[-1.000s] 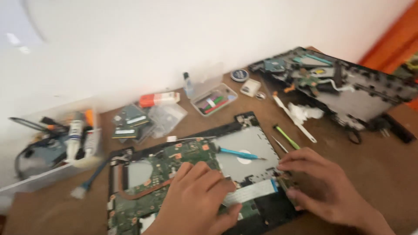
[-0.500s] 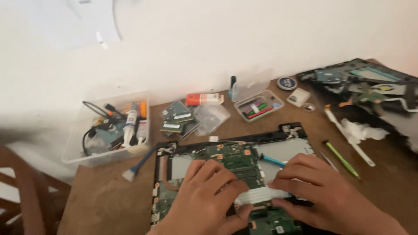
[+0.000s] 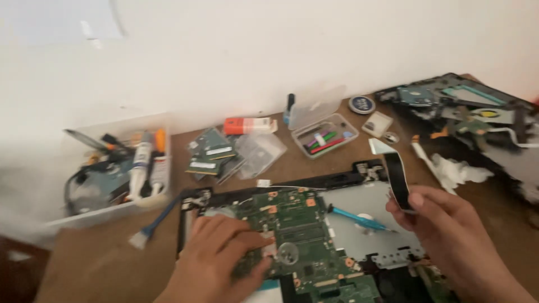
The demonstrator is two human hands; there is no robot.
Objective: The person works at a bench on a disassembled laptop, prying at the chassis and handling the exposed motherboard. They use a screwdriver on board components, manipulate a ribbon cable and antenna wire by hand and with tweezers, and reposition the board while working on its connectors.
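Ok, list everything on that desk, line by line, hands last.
Opened laptop base: one, black, front centre.
Circuit board: one, green, inside the base.
Screwdriver: one, blue, lying on the base.
Ribbon cable: one, black and white, in the right hand.
Clear parts case: one, open, at the back.
Memory modules: several, green, back centre.
Plastic bin: one, clear, left, holding tools.
Second dismantled laptop: one, black, far right.
Left hand: resting on the circuit board.
Right hand: holding the cable.
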